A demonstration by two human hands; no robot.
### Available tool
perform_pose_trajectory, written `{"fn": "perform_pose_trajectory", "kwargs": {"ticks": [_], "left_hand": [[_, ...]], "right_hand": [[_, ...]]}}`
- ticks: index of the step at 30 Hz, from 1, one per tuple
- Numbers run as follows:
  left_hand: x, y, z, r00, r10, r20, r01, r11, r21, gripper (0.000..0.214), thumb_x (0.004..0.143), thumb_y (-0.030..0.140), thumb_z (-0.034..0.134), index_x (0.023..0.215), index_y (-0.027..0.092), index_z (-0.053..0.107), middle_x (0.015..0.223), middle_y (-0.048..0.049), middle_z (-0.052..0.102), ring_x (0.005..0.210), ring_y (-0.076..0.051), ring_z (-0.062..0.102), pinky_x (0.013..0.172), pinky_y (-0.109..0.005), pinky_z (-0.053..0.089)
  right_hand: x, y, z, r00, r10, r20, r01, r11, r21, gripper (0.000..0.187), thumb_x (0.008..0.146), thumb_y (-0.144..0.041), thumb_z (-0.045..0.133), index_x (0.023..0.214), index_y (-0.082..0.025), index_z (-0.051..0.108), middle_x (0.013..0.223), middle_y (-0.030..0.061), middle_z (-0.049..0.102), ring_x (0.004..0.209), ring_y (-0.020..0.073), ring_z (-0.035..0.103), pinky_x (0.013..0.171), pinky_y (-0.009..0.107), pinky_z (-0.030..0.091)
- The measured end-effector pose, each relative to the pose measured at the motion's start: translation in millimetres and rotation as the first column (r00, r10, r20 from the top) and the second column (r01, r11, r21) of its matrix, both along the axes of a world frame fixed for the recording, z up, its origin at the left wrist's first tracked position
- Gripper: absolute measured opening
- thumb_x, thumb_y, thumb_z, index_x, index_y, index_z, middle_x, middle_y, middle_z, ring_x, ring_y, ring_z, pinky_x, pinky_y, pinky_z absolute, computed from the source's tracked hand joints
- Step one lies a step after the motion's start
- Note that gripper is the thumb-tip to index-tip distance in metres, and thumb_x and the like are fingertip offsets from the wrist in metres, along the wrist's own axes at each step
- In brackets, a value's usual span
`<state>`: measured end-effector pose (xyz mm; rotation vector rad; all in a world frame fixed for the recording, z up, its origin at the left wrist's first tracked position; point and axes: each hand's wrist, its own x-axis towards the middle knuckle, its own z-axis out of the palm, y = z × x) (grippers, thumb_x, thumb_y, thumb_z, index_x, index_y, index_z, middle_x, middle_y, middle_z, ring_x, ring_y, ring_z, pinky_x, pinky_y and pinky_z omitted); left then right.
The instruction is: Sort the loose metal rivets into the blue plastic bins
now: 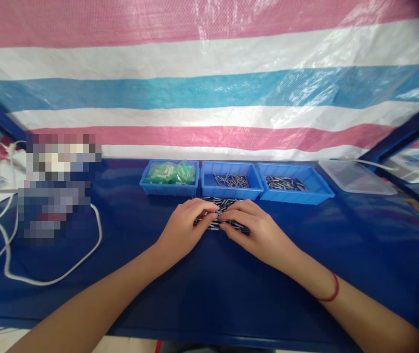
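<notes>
A loose pile of thin dark metal screws (227, 202) lies on the blue table in front of the middle bin. My left hand (185, 223) reaches over its left side, thumb and forefinger tips drawn together; whatever sits between them is too small to make out. From the right, my right hand (258, 228) rests over the same pile with its fingers curved and thumb a little apart from the forefinger. The fingertips of both hands nearly meet above the screws. Part of the pile is hidden under the hands.
Behind the pile stand a blue bin with green-and-clear plastic packets (170, 172), a middle blue bin (209, 184) and a right blue bin (315, 191), both with screws. A clear plastic lid (356, 176) lies right. White cable (99, 235) loops at left, beside a blurred-out area.
</notes>
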<state>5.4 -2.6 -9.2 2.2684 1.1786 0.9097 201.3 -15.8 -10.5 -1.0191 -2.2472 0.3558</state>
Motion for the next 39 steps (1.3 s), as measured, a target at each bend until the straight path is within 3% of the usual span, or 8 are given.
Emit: {"fn": "perform_pose_trajectory", "kwargs": {"ticks": [9,16,19,26,39], "left_hand": [[3.1,-5.1,0.8,0.993,-0.020,0.116,0.018,1.000,0.020,0.011,0.090,0.023,0.055,0.094,0.019,0.063,0.091,-0.0022,0.066,0.084,-0.014,0.061,0.079,-0.025,0.045],[3.1,-4.4,0.2,0.997,-0.026,0.077,0.020,0.996,0.082,0.012,0.090,0.023,0.054,0.096,0.019,0.064,0.093,-0.0032,0.068,0.087,-0.016,0.062,0.081,-0.028,0.044],[4.1,-6.4,-1.1,0.999,-0.027,0.043,0.021,0.992,0.127,0.013,0.091,0.023,0.054,0.098,0.020,0.064,0.095,-0.0032,0.069,0.091,-0.017,0.061,0.082,-0.030,0.042],[3.9,-5.6,-7.9,0.997,-0.015,-0.082,0.025,0.992,0.127,0.017,0.091,0.027,0.053,0.102,0.021,0.064,0.102,-0.0043,0.065,0.096,-0.018,0.058,0.082,-0.033,0.041],[4.1,-4.5,-10.9,0.995,-0.053,-0.087,0.064,0.989,0.132,0.016,0.090,0.029,0.054,0.099,0.021,0.064,0.104,-0.0047,0.064,0.097,-0.019,0.057,0.084,-0.034,0.041]], "right_hand": [[1.3,2.0,-5.5,0.992,-0.043,-0.119,0.032,0.995,-0.089,0.012,0.087,-0.024,0.056,0.091,-0.023,0.067,0.097,0.0077,0.064,0.091,0.0209,0.059,0.081,0.037,0.049],[0.1,2.2,-2.3,0.933,-0.146,-0.330,0.058,0.963,-0.263,0.012,0.086,-0.030,0.059,0.085,-0.021,0.067,0.085,0.0044,0.066,0.076,0.0167,0.060,0.064,0.028,0.047],[-1.6,1.0,-5.7,0.896,-0.193,-0.400,0.065,0.948,-0.312,0.014,0.085,-0.034,0.061,0.084,-0.021,0.066,0.083,0.0041,0.066,0.076,0.0173,0.060,0.063,0.029,0.046],[-3.1,-1.7,-7.0,0.887,-0.168,-0.430,0.071,0.970,-0.232,0.008,0.084,-0.028,0.063,0.081,-0.021,0.066,0.080,0.0020,0.064,0.070,0.0138,0.055,0.060,0.027,0.043],[-5.9,-4.4,-3.4,0.903,-0.143,-0.404,0.074,0.981,-0.182,0.005,0.083,-0.023,0.062,0.079,-0.020,0.062,0.075,0.0008,0.059,0.068,0.0133,0.054,0.061,0.027,0.044]]}}
